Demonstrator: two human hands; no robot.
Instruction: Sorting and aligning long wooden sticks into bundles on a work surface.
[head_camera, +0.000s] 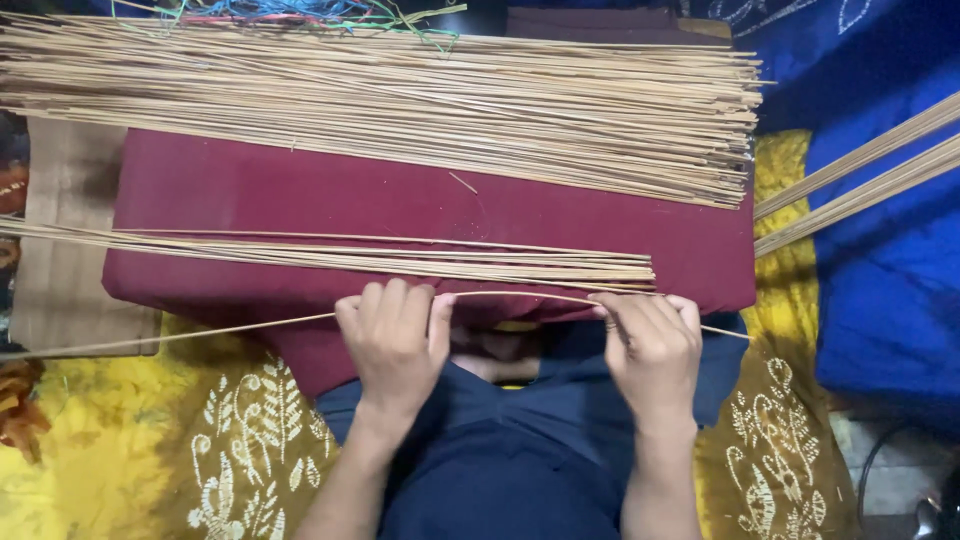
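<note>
My left hand (393, 338) and my right hand (652, 348) both grip one long thin tan stick (520, 294), which bows upward between them; its ends stick out far to the left and a little to the right. Just beyond my fingers lies a small bundle of similar sticks (330, 252) on a maroon cloth-covered board (300, 195). A big pile of sticks (400, 95) lies across the far side of the board.
More sticks (860, 180) slant in from the right over blue cloth (880, 290). Yellow patterned fabric (120, 440) lies under my arms and lap. Coloured threads (300, 12) sit at the top edge. A brown panel (70, 240) lies at left.
</note>
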